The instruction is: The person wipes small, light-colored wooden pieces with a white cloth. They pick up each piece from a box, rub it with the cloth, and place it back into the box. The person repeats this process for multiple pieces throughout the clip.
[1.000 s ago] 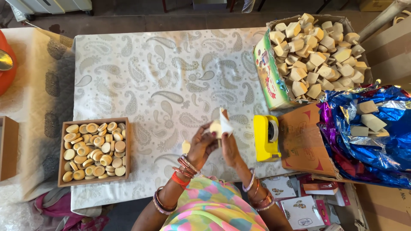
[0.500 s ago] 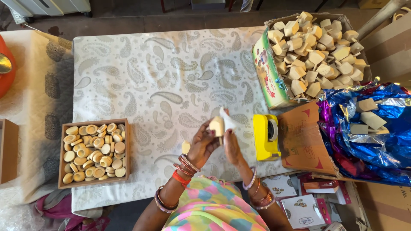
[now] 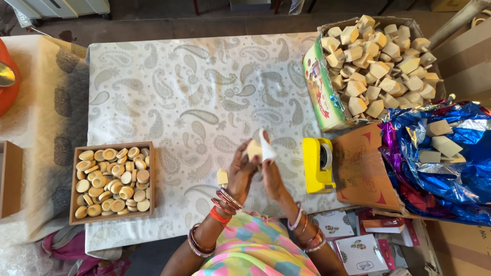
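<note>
Small pale wooden block (image 3: pixel 254 149) wrapped partly in white paper (image 3: pixel 266 148), raised above the grey paisley tablecloth (image 3: pixel 169 92), pinched between left hand (image 3: pixel 241 171) and right hand (image 3: pixel 269 176) (fingers of both closed on it). Just right, a yellow tape dispenser (image 3: pixel 318 164); left, a wooden tray of round discs (image 3: pixel 111 180); far right, a cardboard box of wooden tops (image 3: pixel 376 61).

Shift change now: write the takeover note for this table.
Left hand and right hand: together holding a small pale wooden piece with a white wrap at it, above the paisley tablecloth.
One small wooden piece lies by the left wrist.
Wooden tray of round discs sits left; yellow tape dispenser right; cardboard box of wooden tops far right.
Wrapping unfinished.
</note>
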